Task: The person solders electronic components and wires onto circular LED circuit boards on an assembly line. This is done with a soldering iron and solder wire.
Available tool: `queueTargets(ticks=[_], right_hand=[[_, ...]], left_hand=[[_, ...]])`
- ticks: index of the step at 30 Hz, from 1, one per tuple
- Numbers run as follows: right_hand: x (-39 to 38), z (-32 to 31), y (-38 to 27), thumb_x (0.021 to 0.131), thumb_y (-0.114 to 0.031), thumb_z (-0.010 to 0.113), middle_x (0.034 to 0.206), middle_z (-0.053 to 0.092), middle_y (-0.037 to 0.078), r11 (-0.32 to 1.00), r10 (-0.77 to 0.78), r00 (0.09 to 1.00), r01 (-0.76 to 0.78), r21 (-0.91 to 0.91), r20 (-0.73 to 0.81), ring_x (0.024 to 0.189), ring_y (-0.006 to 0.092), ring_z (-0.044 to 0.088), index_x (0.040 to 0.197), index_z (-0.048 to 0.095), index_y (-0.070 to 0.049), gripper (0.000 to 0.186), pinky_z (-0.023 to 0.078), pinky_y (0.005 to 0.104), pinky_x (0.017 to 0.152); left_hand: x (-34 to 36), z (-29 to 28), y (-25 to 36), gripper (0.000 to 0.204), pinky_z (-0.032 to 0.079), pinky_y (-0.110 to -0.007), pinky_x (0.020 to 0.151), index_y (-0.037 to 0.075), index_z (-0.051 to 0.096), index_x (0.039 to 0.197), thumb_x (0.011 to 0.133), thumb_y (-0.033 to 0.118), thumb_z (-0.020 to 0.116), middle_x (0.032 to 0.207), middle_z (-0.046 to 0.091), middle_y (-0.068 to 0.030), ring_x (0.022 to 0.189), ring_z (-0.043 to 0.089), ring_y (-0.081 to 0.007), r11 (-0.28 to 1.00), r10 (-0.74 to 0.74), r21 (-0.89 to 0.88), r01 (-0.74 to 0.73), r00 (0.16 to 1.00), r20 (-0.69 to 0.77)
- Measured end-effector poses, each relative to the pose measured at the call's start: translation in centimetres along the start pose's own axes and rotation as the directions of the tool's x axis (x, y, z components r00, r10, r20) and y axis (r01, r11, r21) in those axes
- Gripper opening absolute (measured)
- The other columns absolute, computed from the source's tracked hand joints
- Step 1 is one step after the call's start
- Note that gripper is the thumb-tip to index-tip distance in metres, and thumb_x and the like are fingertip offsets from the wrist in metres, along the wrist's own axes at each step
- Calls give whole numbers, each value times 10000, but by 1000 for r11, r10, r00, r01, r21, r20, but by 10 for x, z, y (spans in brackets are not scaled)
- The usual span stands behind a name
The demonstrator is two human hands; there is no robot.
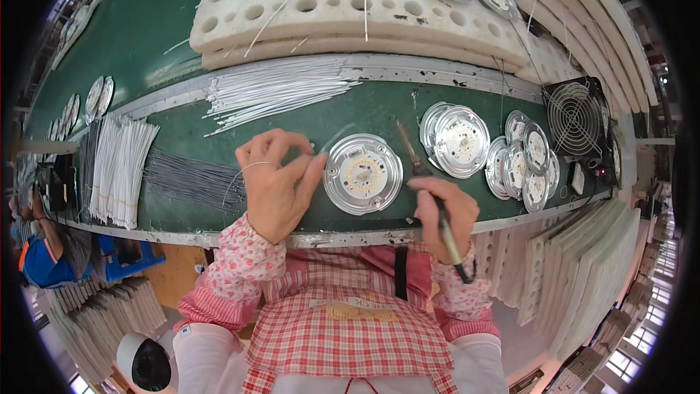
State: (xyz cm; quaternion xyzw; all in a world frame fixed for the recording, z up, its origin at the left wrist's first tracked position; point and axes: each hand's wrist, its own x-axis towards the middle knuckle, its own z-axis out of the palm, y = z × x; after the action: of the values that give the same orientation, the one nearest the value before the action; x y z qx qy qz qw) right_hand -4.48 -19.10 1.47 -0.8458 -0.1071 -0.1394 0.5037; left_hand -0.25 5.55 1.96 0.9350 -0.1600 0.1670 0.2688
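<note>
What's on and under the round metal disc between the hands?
On the disc sits a pale panel with yellow dots. Green table shows around it; whatever lies underneath is covered.

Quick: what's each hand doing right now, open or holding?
Left hand: fingers bent, thin wire across them; whether it's gripped can't be told.
Right hand: closed around a soldering iron.
</note>
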Motion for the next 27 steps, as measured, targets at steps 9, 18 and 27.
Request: queueTargets(ticks=[9,18,27], right_hand=[[11,-19,-1,809,-56,636,798,704,138,993,-105,951,83,86,292,567,231,645,966,706,-7,178,495,322,529],[5,-11,1,818,-18,613,755,681,136,986,-152,946,128,103,286,571,257,643,979,693,-5,180,501,331,536],[-11,-11,8,925,-101,560,692,655,103,970,95,953,-154,187,289,544,141,606,1046,660,13,194,452,277,522]], left_hand=[[-2,7,5,157,346,-460,909,93,650,589,709,138,740,908,626,29,967,583,-198,961,205,-223,-164,963,175],[3,12,12,149,361,-453,919,84,630,605,701,99,743,872,656,38,922,621,-161,957,242,-216,-196,946,217],[6,21,19,91,377,-440,920,99,657,758,736,117,743,964,650,25,926,615,-164,920,389,-49,-388,893,227]])
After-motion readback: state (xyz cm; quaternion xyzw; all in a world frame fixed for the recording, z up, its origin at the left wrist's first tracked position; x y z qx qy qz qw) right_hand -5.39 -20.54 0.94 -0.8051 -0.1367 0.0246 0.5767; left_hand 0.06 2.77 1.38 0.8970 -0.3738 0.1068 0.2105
